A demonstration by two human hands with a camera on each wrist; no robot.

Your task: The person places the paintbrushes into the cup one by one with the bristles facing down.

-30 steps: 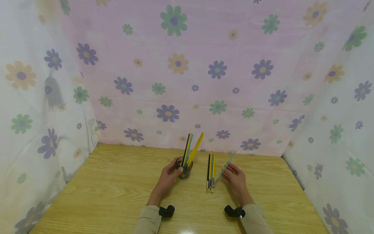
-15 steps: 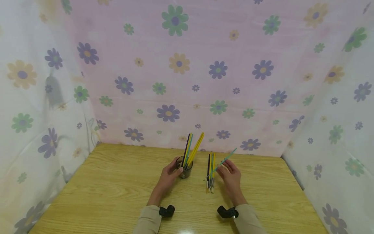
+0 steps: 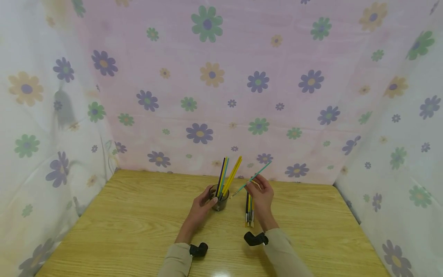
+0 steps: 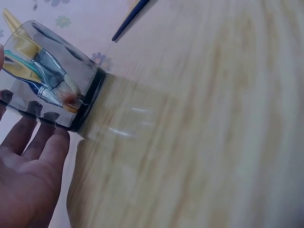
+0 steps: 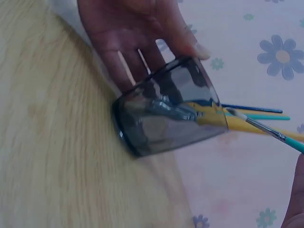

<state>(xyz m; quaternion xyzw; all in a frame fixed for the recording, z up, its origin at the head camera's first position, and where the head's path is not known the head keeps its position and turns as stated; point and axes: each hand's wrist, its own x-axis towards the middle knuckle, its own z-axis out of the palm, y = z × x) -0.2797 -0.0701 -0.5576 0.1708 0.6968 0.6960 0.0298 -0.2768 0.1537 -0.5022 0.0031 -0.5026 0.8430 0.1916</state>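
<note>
My left hand [image 3: 199,211] holds a smoky see-through cup [image 3: 221,206], thumb near the rim and fingers along its side. Several paintbrushes [image 3: 232,175] with purple, yellow and teal handles lean in the cup, bristles down, as the left wrist view shows through the wall. My right hand [image 3: 263,198] pinches a teal paintbrush [image 3: 257,174], slanted with its bristles down toward the cup. In the right wrist view, this brush's pale bristle tip [image 5: 233,112] overlaps the cup's rim area. Below the right hand lies a row of paintbrushes [image 3: 250,217], partly hidden by it.
The wooden table [image 3: 138,215] stretches around both hands. A flowered cloth [image 3: 221,96] stands behind it and along both sides. Black wrist-camera mounts [image 3: 199,250] stick out from both sleeves. A dark blue brush handle [image 4: 130,19] appears at the top of the left wrist view.
My right hand has moved left and farther from me, bringing the teal paintbrush from beside the row to near the cup's rim. The left hand and cup stay in place.
</note>
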